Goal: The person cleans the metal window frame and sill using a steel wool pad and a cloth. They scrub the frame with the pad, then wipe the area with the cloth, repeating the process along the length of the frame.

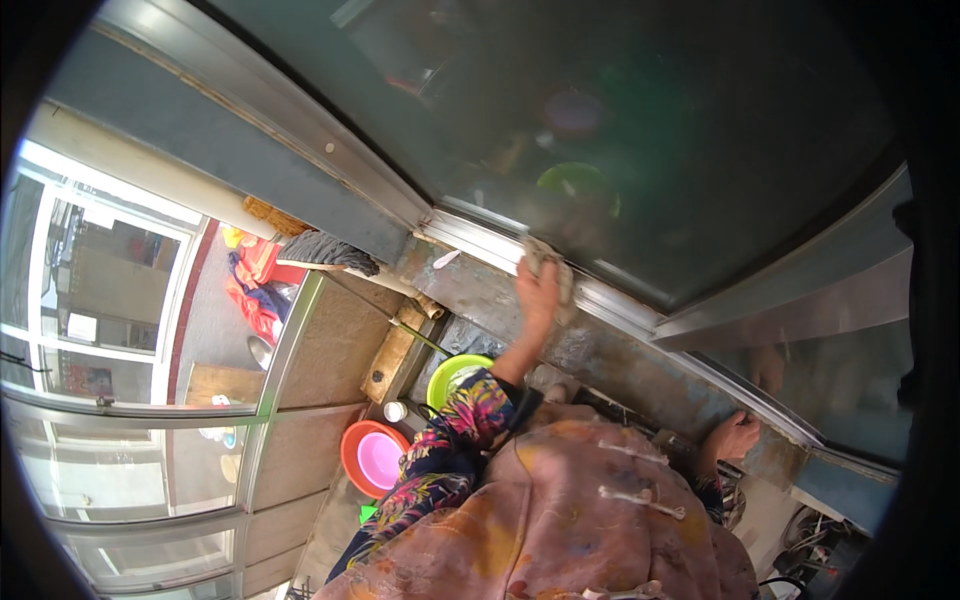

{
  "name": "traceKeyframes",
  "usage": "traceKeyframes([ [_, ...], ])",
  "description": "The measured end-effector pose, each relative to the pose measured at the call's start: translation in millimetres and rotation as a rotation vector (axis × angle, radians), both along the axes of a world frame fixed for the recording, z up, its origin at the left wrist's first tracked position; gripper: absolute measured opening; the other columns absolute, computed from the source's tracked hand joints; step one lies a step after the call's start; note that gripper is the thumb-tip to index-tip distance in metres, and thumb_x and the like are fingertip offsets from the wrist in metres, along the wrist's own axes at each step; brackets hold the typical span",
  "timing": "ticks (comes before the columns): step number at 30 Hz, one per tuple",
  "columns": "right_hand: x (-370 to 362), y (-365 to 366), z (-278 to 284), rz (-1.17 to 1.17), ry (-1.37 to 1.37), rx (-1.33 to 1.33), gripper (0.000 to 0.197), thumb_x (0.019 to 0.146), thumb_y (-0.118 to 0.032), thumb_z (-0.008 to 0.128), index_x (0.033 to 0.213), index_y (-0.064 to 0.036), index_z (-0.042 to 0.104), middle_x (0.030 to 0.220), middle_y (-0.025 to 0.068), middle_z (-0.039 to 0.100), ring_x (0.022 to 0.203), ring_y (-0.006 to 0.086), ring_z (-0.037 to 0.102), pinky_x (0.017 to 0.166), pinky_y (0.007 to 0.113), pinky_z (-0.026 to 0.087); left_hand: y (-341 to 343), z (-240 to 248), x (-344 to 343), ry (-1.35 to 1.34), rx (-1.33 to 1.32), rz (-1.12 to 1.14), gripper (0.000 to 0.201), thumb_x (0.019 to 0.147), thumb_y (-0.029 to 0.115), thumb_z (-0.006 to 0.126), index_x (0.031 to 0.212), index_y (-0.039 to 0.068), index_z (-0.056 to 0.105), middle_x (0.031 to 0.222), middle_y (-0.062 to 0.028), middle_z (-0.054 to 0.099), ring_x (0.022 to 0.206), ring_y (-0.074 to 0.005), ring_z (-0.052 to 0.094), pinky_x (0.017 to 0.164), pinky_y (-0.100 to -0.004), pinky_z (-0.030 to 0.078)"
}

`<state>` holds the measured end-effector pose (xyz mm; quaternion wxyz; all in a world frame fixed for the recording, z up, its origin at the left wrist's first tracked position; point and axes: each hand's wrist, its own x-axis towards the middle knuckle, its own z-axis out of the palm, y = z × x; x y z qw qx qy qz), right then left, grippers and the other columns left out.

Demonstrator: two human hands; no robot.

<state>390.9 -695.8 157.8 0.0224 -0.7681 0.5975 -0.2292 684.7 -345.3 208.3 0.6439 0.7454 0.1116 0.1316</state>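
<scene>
Pressed to the silver window track (475,238) is a crumpled beige rag (546,256), with my left hand (537,292) closed over it. The rag also touches the lower edge of the dark glass pane (640,150). Farther right, my right hand (735,437) rests on the worn, stained sill (610,350), close to the same track. Its fingers are curled, and no object shows in them. A small pale scrap (446,260) lies on the sill left of the rag.
Below left stand a lime green basin (447,372), an orange-red basin (352,455) with a pink one (381,459) in it, and a small white container (395,411). A grey mop (325,250) leans by the wall. Cables and clutter (815,535) lie at lower right.
</scene>
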Motion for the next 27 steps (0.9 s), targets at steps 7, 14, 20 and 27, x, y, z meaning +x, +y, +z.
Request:
traceKeyframes([
  [7, -1, 1, -1, -0.001, -0.001, -0.021, 0.030, 0.084, -0.035, 0.053, 0.105, -0.0124, 0.056, 0.101, 0.0111, 0.056, 0.097, 0.0333, 0.054, 0.077, 0.050, 0.042, 149, 9, 131, -0.199, 0.310, 0.396, 0.041, 0.080, 0.019, 0.060, 0.105, -0.012, 0.054, 0.101, -0.0304, 0.056, 0.097, -0.0429, 0.053, 0.091, -0.0473, 0.039],
  [14, -2, 0, -3, 0.010, -0.014, -0.044, 0.029, 0.083, -0.033, 0.057, 0.104, -0.0134, 0.057, 0.102, 0.0088, 0.055, 0.100, 0.0324, 0.052, 0.075, 0.049, 0.042, 128, 9, 134, -0.093, 0.286, 0.474, 0.049, 0.080, 0.024, 0.059, 0.112, -0.013, 0.051, 0.105, -0.0335, 0.053, 0.101, -0.0456, 0.053, 0.091, -0.0475, 0.042],
  [20, -6, -1, -4, 0.034, -0.012, -0.038, 0.025, 0.082, -0.031, 0.058, 0.100, -0.0137, 0.057, 0.100, 0.0089, 0.056, 0.097, 0.0323, 0.053, 0.074, 0.049, 0.042, -2, 7, 31, -0.099, 0.469, 0.371, 0.042, 0.082, 0.017, 0.061, 0.110, -0.012, 0.050, 0.108, -0.0297, 0.053, 0.100, -0.0397, 0.053, 0.092, -0.0445, 0.040],
  [27, -14, -3, -6, 0.095, -0.067, 0.003, 0.016, 0.082, -0.029, 0.059, 0.095, -0.0193, 0.058, 0.099, 0.0066, 0.055, 0.096, 0.0308, 0.053, 0.072, 0.049, 0.043, -123, 29, -83, -0.223, 0.348, -0.036, 0.033, 0.078, 0.008, 0.063, 0.105, -0.003, 0.047, 0.102, -0.0227, 0.045, 0.096, -0.0406, 0.046, 0.086, -0.0446, 0.039],
])
